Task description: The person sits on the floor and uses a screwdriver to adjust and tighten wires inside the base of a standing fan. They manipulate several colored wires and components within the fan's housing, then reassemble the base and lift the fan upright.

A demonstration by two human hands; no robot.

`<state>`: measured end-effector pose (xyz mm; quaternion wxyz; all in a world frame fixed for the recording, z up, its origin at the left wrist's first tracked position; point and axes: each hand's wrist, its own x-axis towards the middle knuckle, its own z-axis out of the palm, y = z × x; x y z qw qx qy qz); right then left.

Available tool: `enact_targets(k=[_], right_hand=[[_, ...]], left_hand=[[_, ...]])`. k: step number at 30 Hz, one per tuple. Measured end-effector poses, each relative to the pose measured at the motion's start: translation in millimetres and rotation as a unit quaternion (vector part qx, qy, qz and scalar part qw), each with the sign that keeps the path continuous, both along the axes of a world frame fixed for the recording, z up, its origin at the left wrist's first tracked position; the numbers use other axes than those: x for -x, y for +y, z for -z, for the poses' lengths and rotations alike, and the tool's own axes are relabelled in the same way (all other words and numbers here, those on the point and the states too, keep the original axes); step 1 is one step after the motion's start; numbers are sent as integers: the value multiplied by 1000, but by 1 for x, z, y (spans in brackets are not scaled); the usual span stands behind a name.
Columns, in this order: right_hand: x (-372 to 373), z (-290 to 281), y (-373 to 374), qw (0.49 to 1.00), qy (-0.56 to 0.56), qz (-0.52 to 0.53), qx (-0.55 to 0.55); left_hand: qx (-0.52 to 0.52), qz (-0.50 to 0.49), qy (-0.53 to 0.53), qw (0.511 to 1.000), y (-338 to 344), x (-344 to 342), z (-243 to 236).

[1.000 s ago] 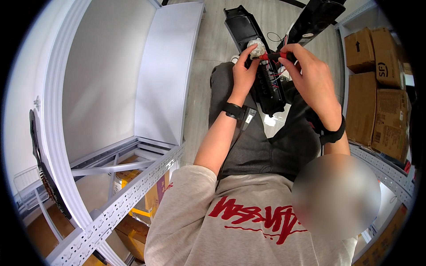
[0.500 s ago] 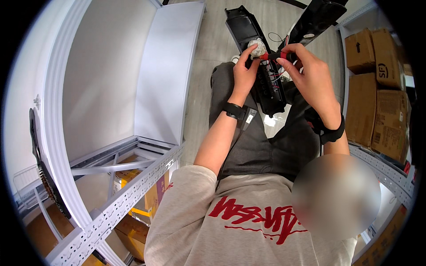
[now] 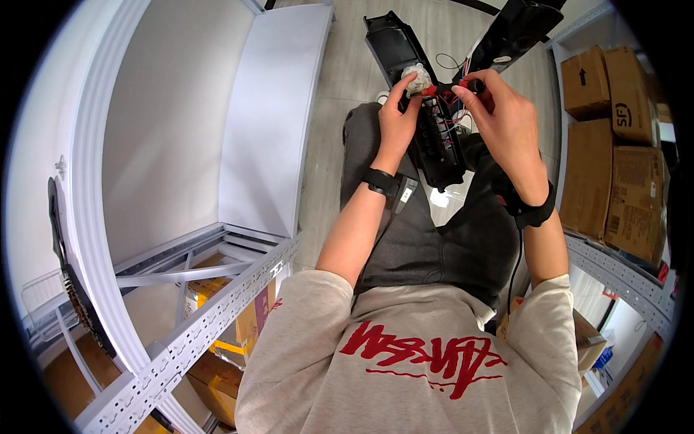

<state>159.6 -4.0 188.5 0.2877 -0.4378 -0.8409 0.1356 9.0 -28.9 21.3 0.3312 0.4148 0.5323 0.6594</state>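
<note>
A long black plastic housing (image 3: 442,165) lies between my knees, with thin coloured wires (image 3: 458,116) along its right side. My left hand (image 3: 397,126) has its thumb and fingers closed around a whitish round part (image 3: 417,78) at the middle of the housing. In my right hand (image 3: 510,126) is a red-and-black screwdriver (image 3: 447,90), pinched between thumb and fingers and lying almost level. Its tip end points left at the round part; the exact contact point is too small to make out.
A second black shell (image 3: 515,32) stands beyond my right hand, with wires running toward the housing. Cardboard boxes (image 3: 589,173) fill a shelf on the right. To the left are a white panel (image 3: 271,108) and a perforated metal shelf frame (image 3: 210,315).
My right hand has shifted its grip slightly on the screwdriver, and the right forearm has moved a little. My left hand stays on the round part. The housing has moved very slightly left.
</note>
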Motion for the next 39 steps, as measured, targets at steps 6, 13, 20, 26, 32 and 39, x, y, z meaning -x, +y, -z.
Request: enact_targets(k=[6,13,20,26,32,39], right_hand=[[-1,6,-1,997,62,-38,6],[-6,5,-7,991,114,-61,-18],[-14,2,3,984,108,-143,6],[-20,1,7,982,126,-138,25],[-28,-10,-1,946,292,-68,123],[-83,9,35,835,537,-34,120]], left_hand=[[2,2,13,1000,-1,0,-1],[-4,5,32,999,-3,0,-7],[3,22,9,1000,-1,2,-1],[9,26,27,999,-3,0,-2],[47,23,-19,998,-1,1,1],[27,-12,16,999,1,3,-17]])
